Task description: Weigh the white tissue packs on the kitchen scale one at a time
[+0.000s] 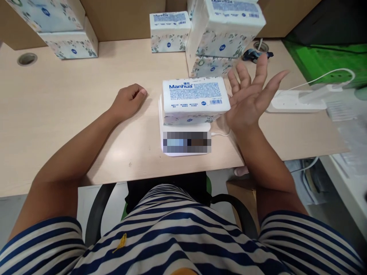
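A white flower-printed tissue pack (195, 95) marked "Manhua" rests on a small white scale (186, 128), whose display is blurred out. To the left of them, my left hand (129, 101) lies on the table in a loose fist, apart from the pack, with nothing visible in it. My right hand (248, 95) is at the pack's right side, palm turned up and fingers spread. It holds nothing; whether its edge touches the pack I cannot tell. A white cable runs from the scale's right side toward my right wrist.
Stacked tissue packs (226, 38) stand behind the scale, beside a single pack (169, 34). Another stack (71, 42) is at the back left. A white power strip (296, 101) with cables lies on the right. Cardboard (123, 19) lines the back of the table.
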### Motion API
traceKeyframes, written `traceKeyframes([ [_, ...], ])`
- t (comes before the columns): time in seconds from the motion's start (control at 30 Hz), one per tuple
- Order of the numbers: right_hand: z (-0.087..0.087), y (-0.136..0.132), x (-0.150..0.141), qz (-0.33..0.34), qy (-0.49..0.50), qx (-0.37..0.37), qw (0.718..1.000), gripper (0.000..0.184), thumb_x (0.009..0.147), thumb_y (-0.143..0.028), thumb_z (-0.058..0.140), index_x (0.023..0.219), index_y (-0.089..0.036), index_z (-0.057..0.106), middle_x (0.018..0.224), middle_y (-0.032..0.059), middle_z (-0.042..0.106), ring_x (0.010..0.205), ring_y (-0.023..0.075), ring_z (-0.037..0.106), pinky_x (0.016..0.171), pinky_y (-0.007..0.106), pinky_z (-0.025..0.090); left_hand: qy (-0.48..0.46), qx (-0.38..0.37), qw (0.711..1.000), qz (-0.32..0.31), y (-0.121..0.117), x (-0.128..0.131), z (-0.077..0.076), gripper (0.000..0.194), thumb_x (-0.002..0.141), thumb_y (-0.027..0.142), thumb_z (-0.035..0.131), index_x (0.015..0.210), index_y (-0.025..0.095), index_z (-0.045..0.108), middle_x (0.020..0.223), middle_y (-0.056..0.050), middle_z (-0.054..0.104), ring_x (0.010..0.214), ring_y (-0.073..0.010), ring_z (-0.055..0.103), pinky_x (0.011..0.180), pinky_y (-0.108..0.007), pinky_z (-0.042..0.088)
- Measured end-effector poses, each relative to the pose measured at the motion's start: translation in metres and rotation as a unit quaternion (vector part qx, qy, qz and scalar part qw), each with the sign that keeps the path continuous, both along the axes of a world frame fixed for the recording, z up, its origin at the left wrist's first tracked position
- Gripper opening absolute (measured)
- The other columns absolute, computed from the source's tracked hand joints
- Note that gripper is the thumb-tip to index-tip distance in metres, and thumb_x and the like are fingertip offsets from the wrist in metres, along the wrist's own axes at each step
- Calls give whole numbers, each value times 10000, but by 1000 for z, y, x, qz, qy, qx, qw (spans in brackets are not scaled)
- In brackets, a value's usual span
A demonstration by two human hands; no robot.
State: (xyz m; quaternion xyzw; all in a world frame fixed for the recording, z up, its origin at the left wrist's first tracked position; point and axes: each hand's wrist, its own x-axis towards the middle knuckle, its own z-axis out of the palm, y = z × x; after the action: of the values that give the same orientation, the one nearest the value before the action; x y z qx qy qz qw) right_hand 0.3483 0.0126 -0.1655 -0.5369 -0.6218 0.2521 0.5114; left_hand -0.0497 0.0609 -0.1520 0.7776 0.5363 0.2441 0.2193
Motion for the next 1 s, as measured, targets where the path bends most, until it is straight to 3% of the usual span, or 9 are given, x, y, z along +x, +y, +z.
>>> traceKeyframes([
  [0.13, -3, 4, 8, -6, 41, -26, 999, 1326, 658, -1011, -352, 1793, -327, -319, 1877, 138, 362, 1792, 454, 294, 1340, 749, 381, -2, -1, 1000, 2, 0, 0, 0, 484, 1128, 655, 449, 1037, 262, 717, 1178, -79, 818, 1150, -296, 746, 1050, -476, 566],
  [0.27, -4, 7, 9, -2, 45, -39, 998, 1361, 618, -1012, -379, 1765, -280, -378, 1905, 151, 296, 1797, 452, 282, 1363, 732, 370, -16, 4, 1000, 2, 0, 0, -1, 457, 1134, 628, 460, 1062, 251, 706, 1160, -61, 801, 1161, -284, 739, 1070, -455, 558],
  [0.47, -5, 10, 19, 7, -21, -43, 999, 1410, 603, -1042, -354, 1788, -279, -334, 1901, 173, 271, 1770, 512, 312, 1326, 766, 393, -14, -7, 1000, 4, 0, 1, -1, 534, 1150, 691, 429, 1103, 235, 703, 1151, -44, 778, 1181, -254, 687, 1090, -425, 550],
  [0.53, -3, 8, 21, 14, -68, -42, 997, 1403, 635, -1092, -265, 1807, -321, -294, 1907, 147, 262, 1757, 527, 330, 1320, 778, 405, -9, -6, 1000, 1, 0, 2, 0, 551, 1149, 697, 420, 1114, 228, 707, 1163, -44, 770, 1184, -254, 686, 1100, -432, 545],
  [0.7, 18, -6, 5, 33, -189, -73, 979, 1425, 675, -1217, 204, 1854, -467, -80, 1880, 68, 357, 1775, 568, 249, 1345, 844, 361, -2, -11, 1000, 2, -2, 3, 2, 585, 1153, 724, 411, 1149, 226, 718, 1177, -47, 768, 1220, -262, 670, 1109, -432, 532],
  [0.83, 30, -12, -9, 36, -181, -75, 980, 1415, 691, -1207, 245, 1863, -464, -31, 1864, 76, 389, 1783, 581, 208, 1357, 873, 319, -8, -12, 1000, 4, -3, 3, 3, 509, 1169, 670, 449, 1135, 237, 715, 1188, -54, 791, 1198, -263, 662, 1085, -422, 532],
  [0.93, 28, -10, -5, 31, -176, -76, 981, 1470, 678, -1203, 290, 1865, -419, -83, 1874, 105, 367, 1788, 574, 196, 1378, 847, 317, -3, -15, 1000, 10, -3, 4, 4, 405, 1188, 536, 462, 1145, 228, 722, 1219, -39, 796, 1151, -229, 656, 1080, -409, 533],
  [1.0, 22, -7, 2, 19, -161, -79, 984, 1472, 682, -1199, 211, 1848, -388, -178, 1900, 111, 311, 1790, 552, 215, 1386, 816, 333, -1, -18, 1000, 11, -4, 5, 6, 376, 1194, 491, 460, 1148, 230, 727, 1228, -30, 795, 1130, -215, 651, 1080, -411, 535],
])
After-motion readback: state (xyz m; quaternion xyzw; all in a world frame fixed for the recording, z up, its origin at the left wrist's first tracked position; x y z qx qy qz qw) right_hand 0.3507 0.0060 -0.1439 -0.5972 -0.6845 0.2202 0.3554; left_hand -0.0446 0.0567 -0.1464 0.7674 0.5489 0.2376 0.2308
